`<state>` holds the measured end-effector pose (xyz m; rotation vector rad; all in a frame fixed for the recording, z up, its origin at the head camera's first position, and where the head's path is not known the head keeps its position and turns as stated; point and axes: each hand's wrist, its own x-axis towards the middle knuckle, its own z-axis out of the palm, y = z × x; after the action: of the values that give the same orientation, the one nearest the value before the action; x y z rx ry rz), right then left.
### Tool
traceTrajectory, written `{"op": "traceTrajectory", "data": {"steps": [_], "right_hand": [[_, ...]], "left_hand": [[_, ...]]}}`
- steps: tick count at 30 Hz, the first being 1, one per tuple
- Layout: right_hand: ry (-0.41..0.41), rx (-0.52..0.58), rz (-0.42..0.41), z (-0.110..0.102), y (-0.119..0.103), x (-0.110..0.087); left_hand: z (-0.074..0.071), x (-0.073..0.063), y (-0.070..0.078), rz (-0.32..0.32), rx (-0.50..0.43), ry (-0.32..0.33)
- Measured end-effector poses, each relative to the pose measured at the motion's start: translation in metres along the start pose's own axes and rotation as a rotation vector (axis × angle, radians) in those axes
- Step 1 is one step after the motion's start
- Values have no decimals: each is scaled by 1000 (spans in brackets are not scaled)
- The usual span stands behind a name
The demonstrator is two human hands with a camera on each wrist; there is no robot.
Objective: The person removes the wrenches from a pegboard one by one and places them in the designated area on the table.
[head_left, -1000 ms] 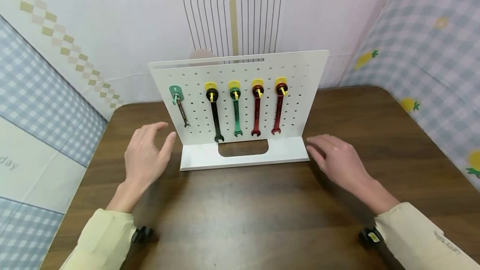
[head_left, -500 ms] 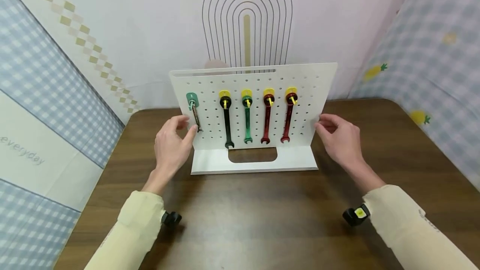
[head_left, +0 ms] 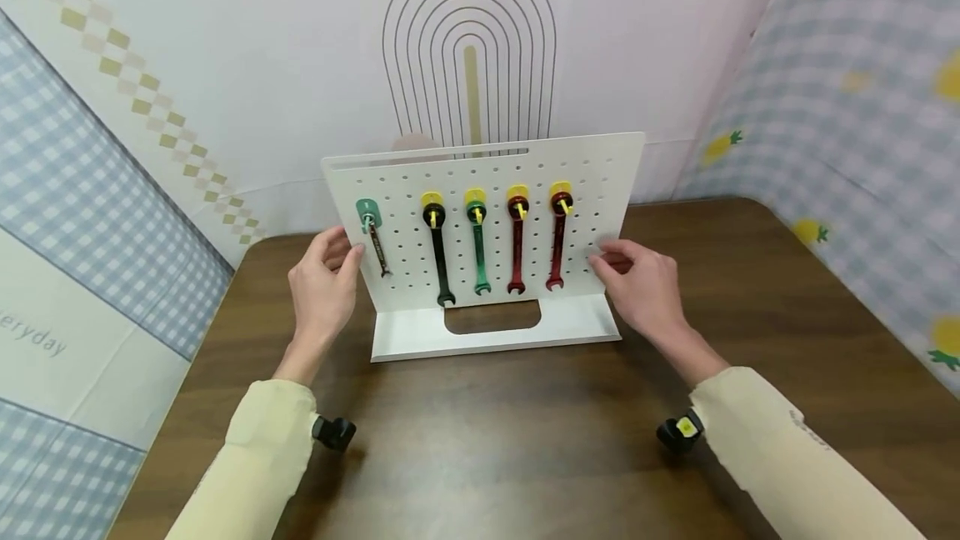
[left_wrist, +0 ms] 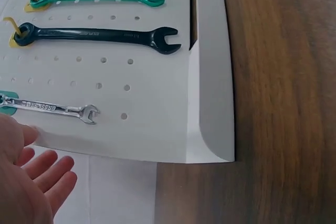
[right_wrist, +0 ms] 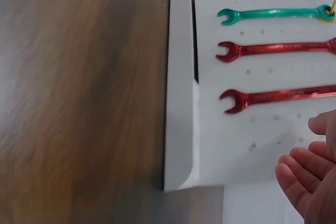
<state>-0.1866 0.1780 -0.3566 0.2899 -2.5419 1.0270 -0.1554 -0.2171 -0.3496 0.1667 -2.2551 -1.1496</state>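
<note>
A white pegboard stand (head_left: 480,348) stands upright on the table. On yellow hooks hang a black wrench (head_left: 440,261), a green wrench (head_left: 480,252) and two red wrenches (head_left: 517,248). A small silver wrench (left_wrist: 52,108) hangs from a green hook (head_left: 367,213) at the left. My left hand (head_left: 322,286) is at the board's left edge, its thumb close to the front face and its other fingers extending past the edge. At the opposite edge, my right hand (head_left: 641,286) has loosely bent fingers overlapping the face in view. Whether either hand presses the board cannot be told.
The board's foot rests on a brown wood-grain table (head_left: 480,448). Behind it hangs a white cloth (head_left: 300,73) with printed arches. Checked cloth (head_left: 847,107) drapes the right side, and more checked fabric (head_left: 90,132) covers the left.
Both hands have come up to the board's side edges from lower and farther out. The head view has shifted a little. The wrenches hang on the same hooks.
</note>
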Motion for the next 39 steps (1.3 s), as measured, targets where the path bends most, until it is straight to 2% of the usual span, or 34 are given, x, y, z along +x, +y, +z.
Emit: {"op": "traceTrajectory", "data": {"steps": [9,15,22,26,39], "right_hand": [[-11,52,-7,14,-27,13],[16,36,-14,20,-38,20],[43,-13,0,25,-44,21],[48,-36,8,28,-45,20],[99,-45,36,38,-48,20]], "left_hand": [[4,2,-1,-15,11,10],[3,4,-4,-54,-20,-30],[2,4,-4,-97,-26,-89],[1,3,-5,-100,-13,-107],[1,-2,-7,-112,-19,-122]]}}
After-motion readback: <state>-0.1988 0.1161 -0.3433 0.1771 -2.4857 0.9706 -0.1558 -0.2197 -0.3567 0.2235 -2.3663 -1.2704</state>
